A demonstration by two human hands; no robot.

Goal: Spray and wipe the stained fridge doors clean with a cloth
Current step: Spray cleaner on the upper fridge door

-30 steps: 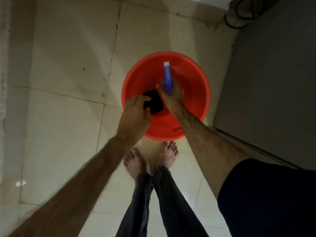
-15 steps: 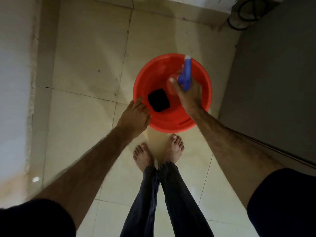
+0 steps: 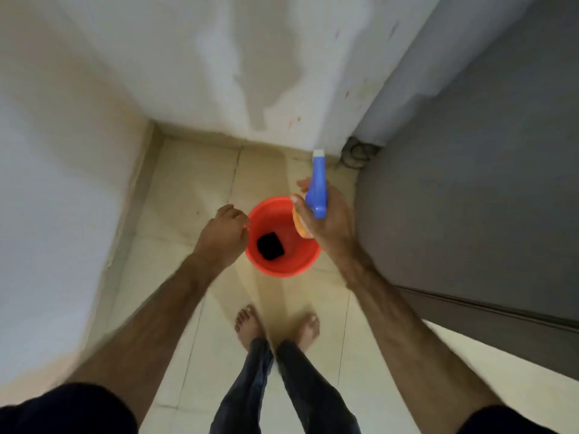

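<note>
right hand (image 3: 329, 220) grips spray bottle (image 3: 316, 189), frame centre | left hand (image 3: 224, 234) loosely curled, empty | advice: aim nozzle squarely at fridge door (image 3: 488, 189); cloth (image 3: 270, 246) waits in bucket (image 3: 282, 267)

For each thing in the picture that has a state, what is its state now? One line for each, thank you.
spray bottle: gripped by the right hand, lifted above the bucket
black cloth: lying inside the bucket, untouched
red bucket: upright on the floor
left hand: holds nothing, fingers loosely curled
fridge door: closed
</note>
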